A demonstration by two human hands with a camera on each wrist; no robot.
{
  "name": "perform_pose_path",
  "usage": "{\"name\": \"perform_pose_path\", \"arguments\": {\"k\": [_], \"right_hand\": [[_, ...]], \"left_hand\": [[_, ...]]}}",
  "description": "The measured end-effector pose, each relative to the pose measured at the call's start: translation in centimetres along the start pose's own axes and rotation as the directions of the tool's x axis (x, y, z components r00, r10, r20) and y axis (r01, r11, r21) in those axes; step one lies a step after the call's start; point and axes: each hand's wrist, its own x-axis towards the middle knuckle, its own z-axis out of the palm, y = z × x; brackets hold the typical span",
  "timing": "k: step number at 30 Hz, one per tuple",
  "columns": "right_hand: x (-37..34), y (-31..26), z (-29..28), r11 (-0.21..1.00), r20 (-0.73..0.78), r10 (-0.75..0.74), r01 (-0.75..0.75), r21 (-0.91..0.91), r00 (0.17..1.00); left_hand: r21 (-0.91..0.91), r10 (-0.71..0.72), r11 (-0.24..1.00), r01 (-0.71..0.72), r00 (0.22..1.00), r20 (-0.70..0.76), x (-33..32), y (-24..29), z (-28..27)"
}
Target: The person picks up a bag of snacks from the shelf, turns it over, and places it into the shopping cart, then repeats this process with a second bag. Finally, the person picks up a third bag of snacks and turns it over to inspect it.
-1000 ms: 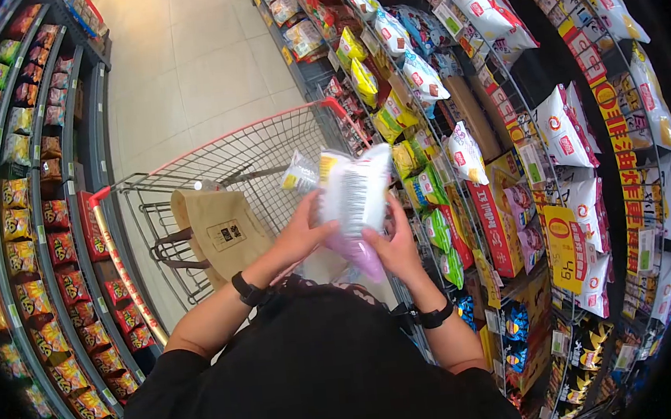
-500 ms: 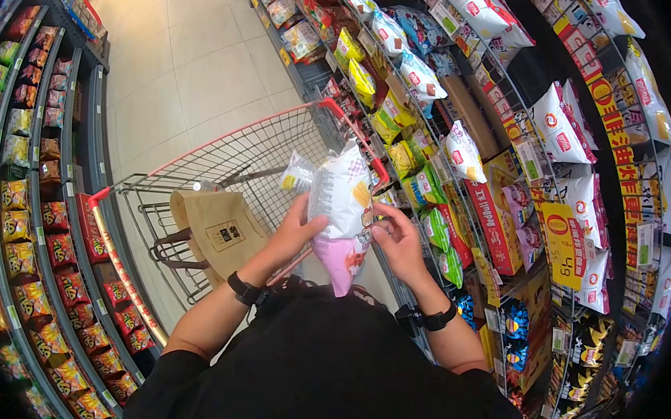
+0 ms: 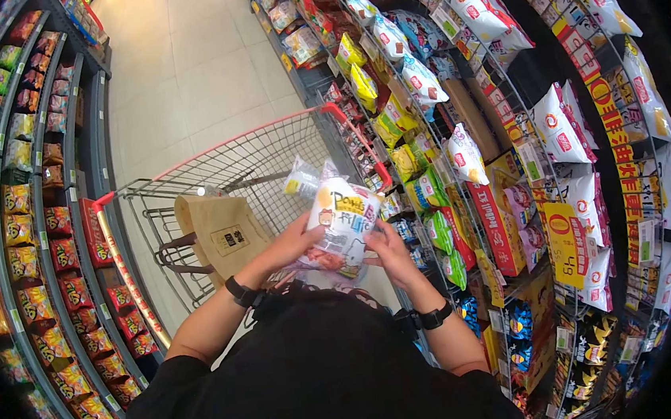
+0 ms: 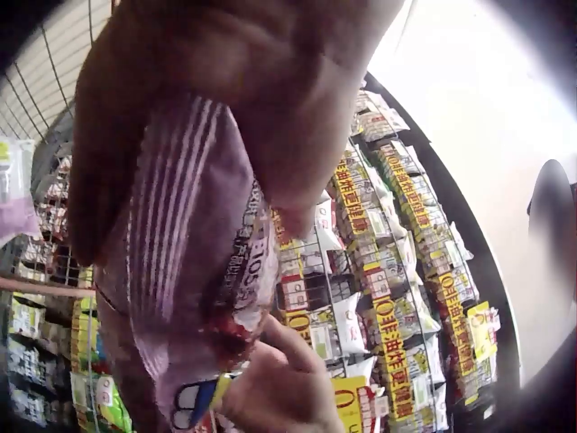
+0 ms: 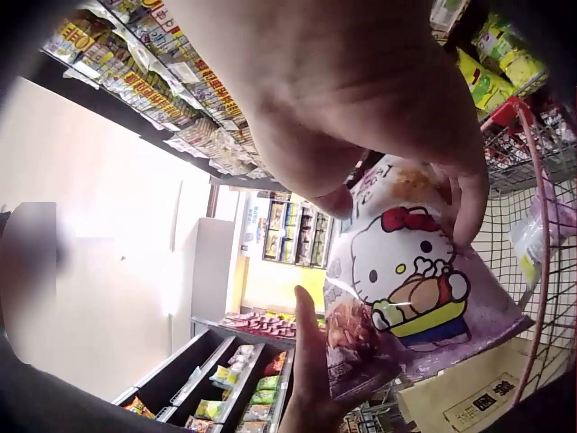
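A puffy snack bag (image 3: pixel 345 209), white and purple with cartoon print, is held in front of the chest above the cart. My left hand (image 3: pixel 294 242) grips its left side, thumb on the front and fingers hidden behind. On the right edge, my right hand (image 3: pixel 391 254) holds it with the thumb in front. The right wrist view shows a Hello Kitty picture on the bag (image 5: pixel 406 280), between the right hand's thumb and fingers. In the left wrist view the ridged purple end seam of the bag (image 4: pixel 176 216) lies under the left hand (image 4: pixel 225 81).
Beyond the hands stands a wire shopping cart (image 3: pixel 267 153) with red trim. It contains a brown paper bag (image 3: pixel 222 235) and a small clear-and-white bag (image 3: pixel 299 181). Snack shelves (image 3: pixel 498 155) line the right, packet racks (image 3: pixel 38 235) the left, with tiled floor (image 3: pixel 188 71) ahead.
The snack bag has been turned, from its barcode side through its edge to a lettered, pictured face. The right hand moved off its side midway and now holds the right edge again.
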Motion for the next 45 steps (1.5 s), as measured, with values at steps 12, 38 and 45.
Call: {"name": "perform_pose_path", "arguments": {"k": [12, 38, 45], "right_hand": [[-0.8, -0.1, -1.4, 0.993, 0.128, -0.114, 0.119, -0.027, 0.985], [-1.4, 2.6, -9.8, 0.991, 0.034, -0.121, 0.118, 0.068, 0.992], [0.1, 3.1, -12.7, 0.986, 0.097, -0.154, 0.146, 0.083, 0.983]], "left_hand": [[0.741, 0.229, 0.669, 0.057, 0.933, -0.279, 1.0, -5.0, -11.2], [0.705, -0.313, 0.598, 0.381, 0.921, -0.232, 2.2, -18.4, -9.5], [0.743, -0.323, 0.513, 0.430, 0.899, -0.297, 3.9, -17.5, -5.9]]}}
